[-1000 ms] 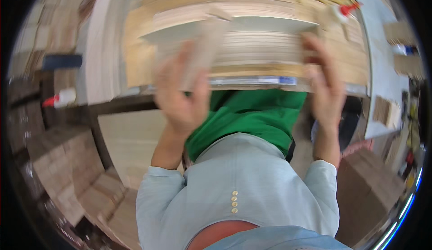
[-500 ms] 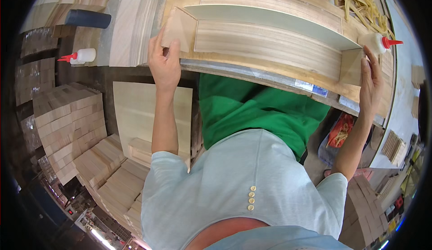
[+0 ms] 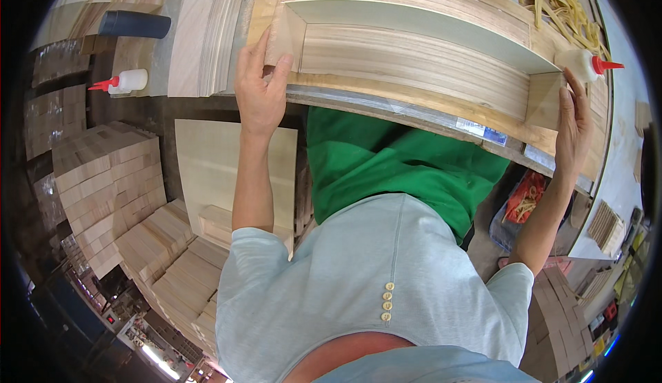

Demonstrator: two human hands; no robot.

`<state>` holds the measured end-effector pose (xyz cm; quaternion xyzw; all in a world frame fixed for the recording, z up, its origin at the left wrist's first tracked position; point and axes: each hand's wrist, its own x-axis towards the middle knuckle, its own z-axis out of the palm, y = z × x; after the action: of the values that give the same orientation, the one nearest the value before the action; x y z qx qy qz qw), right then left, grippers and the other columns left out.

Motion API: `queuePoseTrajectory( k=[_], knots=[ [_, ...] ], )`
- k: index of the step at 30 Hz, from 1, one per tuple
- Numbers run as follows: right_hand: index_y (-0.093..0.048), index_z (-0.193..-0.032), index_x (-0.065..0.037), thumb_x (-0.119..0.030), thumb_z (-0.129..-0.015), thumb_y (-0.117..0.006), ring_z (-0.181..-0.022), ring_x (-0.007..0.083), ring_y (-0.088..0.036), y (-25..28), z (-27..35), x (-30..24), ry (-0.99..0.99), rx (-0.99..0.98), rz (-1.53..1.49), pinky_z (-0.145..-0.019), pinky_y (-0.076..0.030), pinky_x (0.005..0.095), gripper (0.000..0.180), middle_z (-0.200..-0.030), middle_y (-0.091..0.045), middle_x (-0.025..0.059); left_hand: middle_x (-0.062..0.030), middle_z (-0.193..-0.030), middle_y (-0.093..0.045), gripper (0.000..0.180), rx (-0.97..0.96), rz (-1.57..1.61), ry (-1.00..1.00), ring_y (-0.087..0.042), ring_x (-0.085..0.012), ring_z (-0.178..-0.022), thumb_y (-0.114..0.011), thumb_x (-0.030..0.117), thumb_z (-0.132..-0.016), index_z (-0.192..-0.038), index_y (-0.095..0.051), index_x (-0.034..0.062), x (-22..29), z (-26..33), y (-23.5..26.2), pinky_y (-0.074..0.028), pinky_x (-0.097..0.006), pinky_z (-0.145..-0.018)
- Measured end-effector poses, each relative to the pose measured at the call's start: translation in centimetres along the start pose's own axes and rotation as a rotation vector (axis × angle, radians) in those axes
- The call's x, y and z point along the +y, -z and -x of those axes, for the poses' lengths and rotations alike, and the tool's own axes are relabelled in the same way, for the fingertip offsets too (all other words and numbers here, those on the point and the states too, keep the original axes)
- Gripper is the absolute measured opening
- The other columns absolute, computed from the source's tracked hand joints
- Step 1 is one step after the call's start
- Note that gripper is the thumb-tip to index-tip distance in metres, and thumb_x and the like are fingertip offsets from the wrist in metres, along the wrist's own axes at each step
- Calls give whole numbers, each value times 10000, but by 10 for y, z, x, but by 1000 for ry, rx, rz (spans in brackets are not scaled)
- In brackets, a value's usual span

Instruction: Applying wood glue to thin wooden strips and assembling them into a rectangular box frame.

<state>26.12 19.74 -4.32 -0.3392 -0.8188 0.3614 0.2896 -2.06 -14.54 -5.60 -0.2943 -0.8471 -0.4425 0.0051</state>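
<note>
A long, shallow wooden frame [image 3: 324, 12] stands on the bench in front of me, with a tall pale grey-green long side and a short board at each end. My left hand [image 3: 262, 100] holds the left end board [image 3: 284, 34], thumb and fingers on it. At the other end, my right hand [image 3: 574, 117] has its fingers over the outer edge of the right end board [image 3: 543, 99]. Flat pale boards [image 3: 414, 65] lie within and behind the frame. Just beyond my right fingers is a white glue bottle [image 3: 576, 63] with a red nozzle.
Left on the bench are stacked thin boards [image 3: 203, 31], another red-nozzled bottle [image 3: 131, 81] and a dark cylinder [image 3: 134, 25]. Yellowish strips [image 3: 562, 3] heap at far right. Wood block stacks [image 3: 107, 193] and a leaning panel [image 3: 227, 169] stand below left.
My left hand has shifted slightly right and farther along the left end board. My right hand stays at the right end; the whole view has shifted a little.
</note>
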Motion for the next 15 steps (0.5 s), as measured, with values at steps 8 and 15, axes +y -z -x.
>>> queuePoseTrajectory(
  k=[8, 15],
  knots=[
    [-553, -1312, -17, -216, -1000, -523, -1150, 152, -540, 2, 0, -2, -31, 18, -8, -994, -390, 271, 371, -1261, -603, 87, -127, -1195, -537, 504, -71, 86, 36, -563, -231, -1065, -658, 95, -863, -1339, -517, 7, 10, -2, 8, -454, -337, -940],
    [-530, -1323, -16, -233, -1006, -505, -1038, 141, -578, 16, -2, 6, -103, 106, -243, -829, -490, 267, 385, -1206, -627, 90, -149, -1311, -530, 549, -413, -77, -285, -489, -261, -1239, -690, 171, -808, -1305, -528, 3, 68, -115, 11, -372, -385, -1053]
  ],
)
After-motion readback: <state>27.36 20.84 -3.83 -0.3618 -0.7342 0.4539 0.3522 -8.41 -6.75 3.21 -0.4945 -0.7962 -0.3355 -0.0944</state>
